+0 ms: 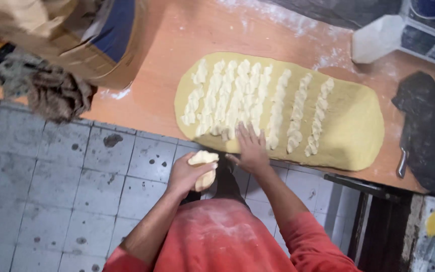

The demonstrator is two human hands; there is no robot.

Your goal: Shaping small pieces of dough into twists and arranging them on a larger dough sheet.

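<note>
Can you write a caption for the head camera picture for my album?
Right hand presses pale strips onto a rolled-out dough sheet while the left hand holds a lump of fat.

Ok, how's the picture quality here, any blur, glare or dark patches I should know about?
Head view: soft overall, with fine detail smeared; the dough sheet and the left hand holding a pale lump read clearly, as does the right hand resting on the sheet. The cardboard box at top left is blurred. The lower right corner falls into shadow. No strong glare; the view is tilted.

dough sheet (348, 126): yellow, flat on table | fat lump (203, 163): pale, held off-table
</note>
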